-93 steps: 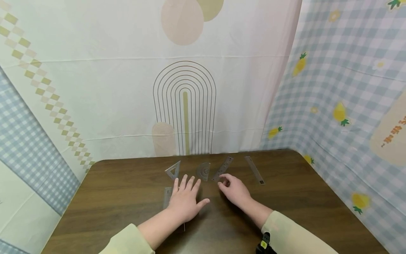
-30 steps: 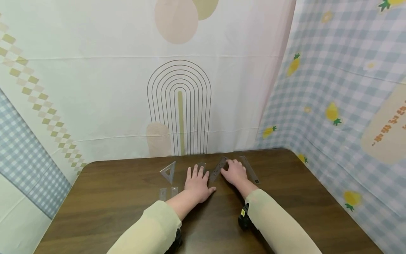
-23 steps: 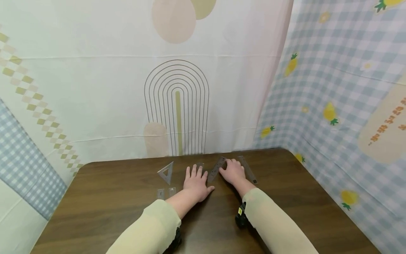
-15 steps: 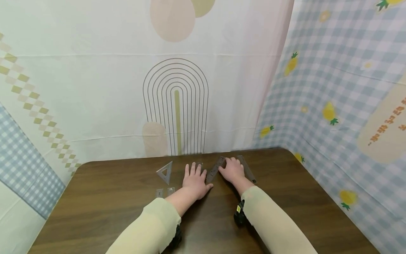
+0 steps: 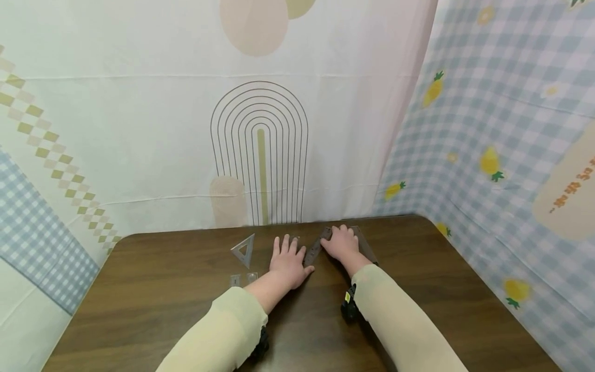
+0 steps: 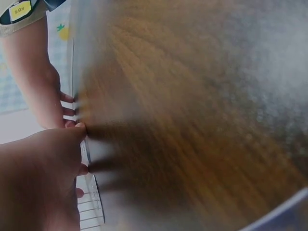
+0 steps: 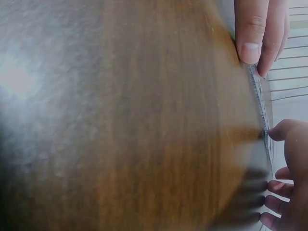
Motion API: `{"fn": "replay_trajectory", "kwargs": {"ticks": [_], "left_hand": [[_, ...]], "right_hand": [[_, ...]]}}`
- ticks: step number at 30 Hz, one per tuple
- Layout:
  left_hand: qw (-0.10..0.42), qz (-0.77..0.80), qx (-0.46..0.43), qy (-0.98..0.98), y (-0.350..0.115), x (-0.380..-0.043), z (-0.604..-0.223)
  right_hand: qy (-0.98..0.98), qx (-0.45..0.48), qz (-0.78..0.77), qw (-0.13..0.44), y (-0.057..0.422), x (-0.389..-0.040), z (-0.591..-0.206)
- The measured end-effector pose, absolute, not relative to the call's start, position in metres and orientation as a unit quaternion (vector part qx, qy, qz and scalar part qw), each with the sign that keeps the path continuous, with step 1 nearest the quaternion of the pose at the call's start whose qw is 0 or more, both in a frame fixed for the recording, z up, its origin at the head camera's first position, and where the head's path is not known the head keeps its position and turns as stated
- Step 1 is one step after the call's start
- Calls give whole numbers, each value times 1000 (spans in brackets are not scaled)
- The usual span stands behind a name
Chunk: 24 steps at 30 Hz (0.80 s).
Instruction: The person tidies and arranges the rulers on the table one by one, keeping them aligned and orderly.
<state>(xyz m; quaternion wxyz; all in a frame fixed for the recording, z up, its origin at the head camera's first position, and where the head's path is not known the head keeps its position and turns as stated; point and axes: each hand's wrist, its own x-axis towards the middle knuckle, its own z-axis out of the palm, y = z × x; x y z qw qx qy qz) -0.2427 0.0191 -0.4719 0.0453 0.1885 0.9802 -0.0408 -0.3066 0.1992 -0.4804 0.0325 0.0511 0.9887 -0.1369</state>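
In the head view my left hand point(image 5: 289, 262) lies with spread, straight fingers over the protractor, most of which it hides. Its thumb reaches the lower end of a slanted clear ruler point(image 5: 313, 253). My right hand point(image 5: 343, 244) is bent over that ruler's upper end, thumb and index finger pinching it at the edge. In the right wrist view the ruler point(image 7: 260, 107) runs from the right thumb tip down to the left thumb. The left wrist view has both hands along the far edge, the left hand point(image 6: 41, 178) nearer.
Left of the hands lies a clear set square point(image 5: 244, 252). Two clear ruler ends point(image 5: 235, 280) poke out above the left sleeve. Another ruler point(image 5: 367, 249) is partly behind the right hand. The brown wooden table point(image 5: 162, 289) meets a patterned cloth point(image 5: 162, 155) at its back.
Since about three seconds ago my left hand has shifted right onto the protractor. My right hand has gone up from the slanted ruler's lower end to its upper end. Lately both hardly move.
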Motion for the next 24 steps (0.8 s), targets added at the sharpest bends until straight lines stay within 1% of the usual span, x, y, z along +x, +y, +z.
{"fn": "replay_trajectory", "kwargs": {"ticks": [8, 16, 24], "left_hand": [[54, -42, 183, 981, 16, -245, -475], [47, -42, 194, 979, 16, -249, -476], [39, -52, 207, 976, 17, -253, -477]], "right_hand": [[989, 47, -136, 46, 194, -311, -479], [988, 50, -136, 46, 198, -316, -481], [987, 51, -143, 53, 201, -314, -477]]}}
